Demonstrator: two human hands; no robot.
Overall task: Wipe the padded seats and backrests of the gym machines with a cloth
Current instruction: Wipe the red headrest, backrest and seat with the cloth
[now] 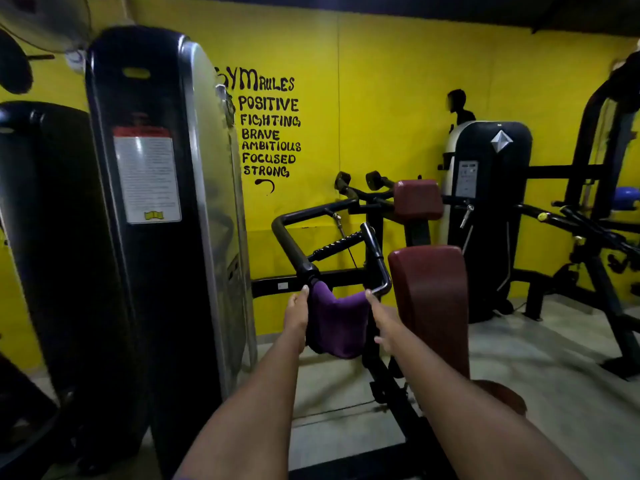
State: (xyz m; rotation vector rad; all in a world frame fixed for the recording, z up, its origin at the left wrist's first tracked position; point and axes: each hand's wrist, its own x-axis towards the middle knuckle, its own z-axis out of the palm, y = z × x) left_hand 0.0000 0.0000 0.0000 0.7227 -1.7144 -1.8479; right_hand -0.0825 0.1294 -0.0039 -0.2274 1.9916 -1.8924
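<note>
Now, purple cloth (337, 320) held open, not yet wiping.
My left grip (298, 313) and right grip (384, 320) each pinch an edge (it sags between them); the maroon backrest (429, 306) wants it next, I reckon.

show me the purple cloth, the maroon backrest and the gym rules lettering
purple cloth (337, 320), head view, middle of the hanging fold
maroon backrest (431, 306), head view, centre of the padded face
gym rules lettering (260, 134), head view, the word brave
</note>
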